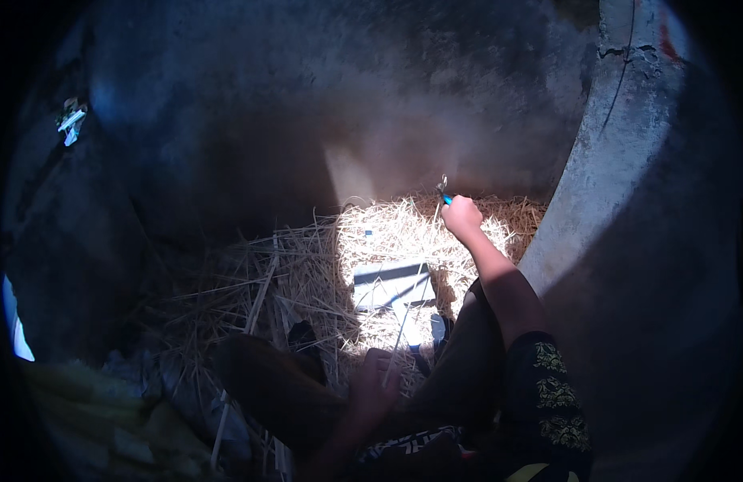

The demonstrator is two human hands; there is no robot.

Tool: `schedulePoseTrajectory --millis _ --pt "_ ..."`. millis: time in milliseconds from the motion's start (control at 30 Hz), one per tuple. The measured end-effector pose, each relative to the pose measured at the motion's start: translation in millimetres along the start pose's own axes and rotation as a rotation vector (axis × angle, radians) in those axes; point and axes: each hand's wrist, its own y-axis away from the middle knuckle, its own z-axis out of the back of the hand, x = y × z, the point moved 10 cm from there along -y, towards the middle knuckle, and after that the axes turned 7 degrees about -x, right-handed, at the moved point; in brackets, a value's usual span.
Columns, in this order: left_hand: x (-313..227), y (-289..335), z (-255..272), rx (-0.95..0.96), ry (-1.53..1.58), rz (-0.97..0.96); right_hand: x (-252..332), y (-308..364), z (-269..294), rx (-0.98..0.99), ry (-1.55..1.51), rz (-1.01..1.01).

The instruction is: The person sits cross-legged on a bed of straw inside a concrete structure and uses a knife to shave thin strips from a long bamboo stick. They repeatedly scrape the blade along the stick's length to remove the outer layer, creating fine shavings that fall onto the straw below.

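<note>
My right hand [463, 215] reaches forward to the far edge of the straw, its fingers closed round a small blue-handled tool [446, 198] with a shiny metal end. Whether it is scissors or pliers I cannot make out. In shadow near my lap, my left hand [375, 384] is closed on a thin straw stalk [403, 325], which slants up and away from it. Between the two hands a flat, pale rectangular block [393, 287] lies on the straw [387, 219], striped with shadow.
My crossed legs [468, 345] frame the straw. Behind it rises a grey wall [347, 112], with a curved concrete edge [608, 153] on the right. A tiny blue piece [368, 233] lies on the straw. Yellowish cloth [106, 410] is heaped at the lower left.
</note>
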Motion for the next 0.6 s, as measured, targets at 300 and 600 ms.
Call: schedulePoseTrajectory --millis 300,600 --pt "50 -14 -7 0.062 0.054 0.153 85 75 -43 0.139 0.093 0.612" --pt "33 -3 -5 -0.013 -0.291 0.146 85 92 -62 0.294 0.104 0.649"
